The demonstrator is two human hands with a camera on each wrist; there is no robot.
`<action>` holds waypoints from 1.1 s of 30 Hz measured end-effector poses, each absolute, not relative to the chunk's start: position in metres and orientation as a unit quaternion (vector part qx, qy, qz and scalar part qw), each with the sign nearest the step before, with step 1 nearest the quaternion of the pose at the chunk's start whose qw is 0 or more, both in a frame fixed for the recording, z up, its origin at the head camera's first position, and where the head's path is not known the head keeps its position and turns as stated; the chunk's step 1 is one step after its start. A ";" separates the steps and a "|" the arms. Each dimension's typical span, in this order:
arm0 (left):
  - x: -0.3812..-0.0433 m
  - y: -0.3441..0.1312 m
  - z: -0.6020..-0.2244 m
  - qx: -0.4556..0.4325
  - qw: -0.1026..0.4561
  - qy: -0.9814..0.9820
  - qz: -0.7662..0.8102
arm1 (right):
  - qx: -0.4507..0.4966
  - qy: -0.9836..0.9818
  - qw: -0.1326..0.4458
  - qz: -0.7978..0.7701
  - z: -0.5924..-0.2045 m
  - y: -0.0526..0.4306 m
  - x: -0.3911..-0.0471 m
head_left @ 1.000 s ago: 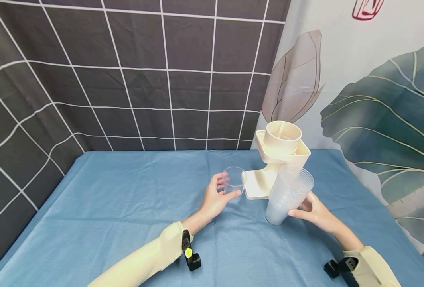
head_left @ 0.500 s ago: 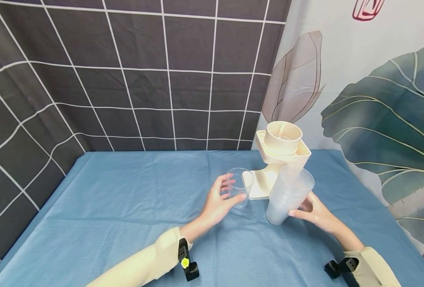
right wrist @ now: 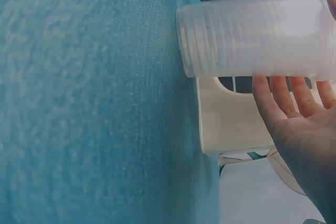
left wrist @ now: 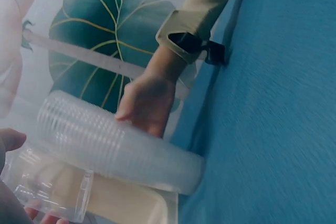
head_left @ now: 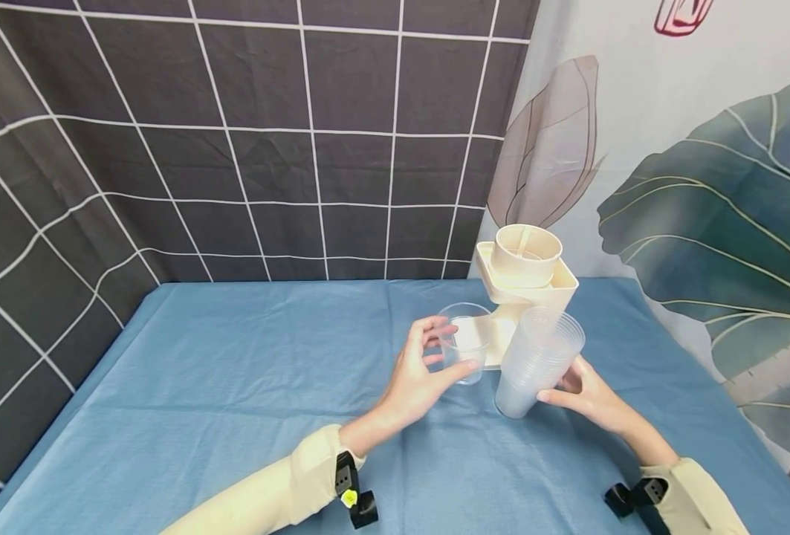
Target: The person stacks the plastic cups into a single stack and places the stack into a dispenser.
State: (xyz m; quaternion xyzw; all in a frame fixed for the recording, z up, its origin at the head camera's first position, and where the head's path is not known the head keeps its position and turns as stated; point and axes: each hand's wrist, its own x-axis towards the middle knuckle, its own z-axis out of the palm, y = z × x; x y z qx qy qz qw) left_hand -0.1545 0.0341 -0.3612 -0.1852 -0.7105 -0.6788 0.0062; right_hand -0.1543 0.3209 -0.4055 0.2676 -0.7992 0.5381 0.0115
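Observation:
My left hand (head_left: 421, 371) holds a single clear plastic cup (head_left: 467, 349) between thumb and fingers, rim up. This cup overlaps the base of a cream-coloured stand in the head view; in the left wrist view the cup (left wrist: 50, 187) lies close beside the stack. A tall stack of nested clear plastic cups (head_left: 535, 364) stands on the blue cloth in front of the stand. My right hand (head_left: 585, 397) grips the stack from its right side, thumb in front. Its fingers (right wrist: 281, 98) reach round the stack in the right wrist view.
The cream stand (head_left: 527, 279) has a round, open-topped holder above a flat base and is partly hidden by the stack. Blue cloth (head_left: 234, 371) covers the table. A dark gridded curtain (head_left: 267, 163) and a leaf-patterned curtain (head_left: 635, 134) hang behind.
My left hand has moved right with the single cup, bringing it nearer the stack and over the stand's base in view. The right hand and the stack have stayed in place.

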 end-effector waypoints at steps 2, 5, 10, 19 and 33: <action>-0.152 0.036 -0.357 -0.195 0.015 -0.708 -0.679 | 0.269 -0.798 0.011 0.539 -0.405 0.321 -0.154; -0.150 0.040 -0.351 -0.213 0.033 -0.705 -0.676 | 0.276 -0.796 0.012 0.539 -0.405 0.321 -0.155; -0.148 0.045 -0.340 -0.228 0.053 -0.708 -0.666 | 0.279 -0.792 0.011 0.543 -0.405 0.322 -0.155; -0.153 0.051 -0.318 -0.250 0.074 -0.703 -0.662 | 0.281 -0.793 0.012 0.541 -0.407 0.323 -0.157; -0.162 0.067 -0.294 -0.268 0.087 -0.687 -0.669 | 0.283 -0.796 0.012 0.535 -0.407 0.323 -0.156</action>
